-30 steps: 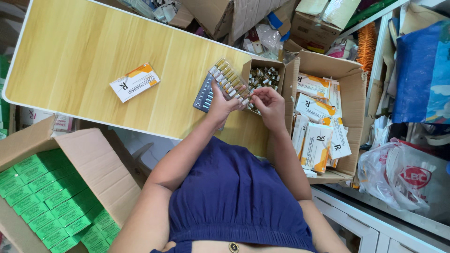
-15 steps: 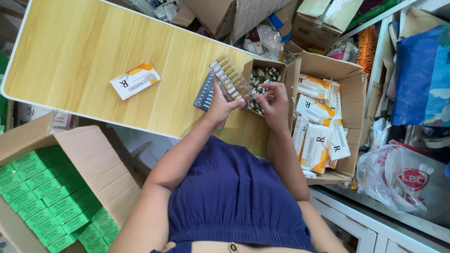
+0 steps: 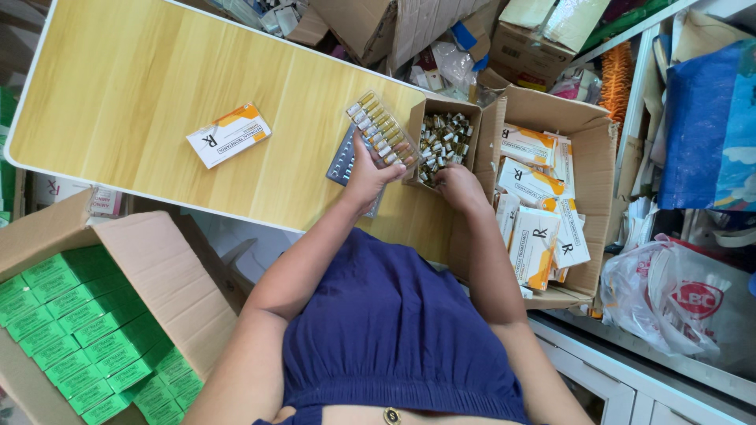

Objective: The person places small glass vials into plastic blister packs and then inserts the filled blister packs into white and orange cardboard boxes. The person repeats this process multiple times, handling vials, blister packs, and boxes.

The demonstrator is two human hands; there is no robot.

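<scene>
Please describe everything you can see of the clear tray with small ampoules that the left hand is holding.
The tray is a long, clear plastic strip with one row of small amber ampoules lying side by side, each with a pale label. It is tilted, lifted above the wooden table, its far end pointing away from the person. The left hand grips its near end. It partly covers a dark tray lying beneath.

Your left hand point(image 3: 368, 177) held the clear ampoule tray point(image 3: 379, 134) tilted above the desk point(image 3: 142, 94), while your right hand point(image 3: 459, 186) dipped into the small box of ampoules point(image 3: 446, 142).
</scene>
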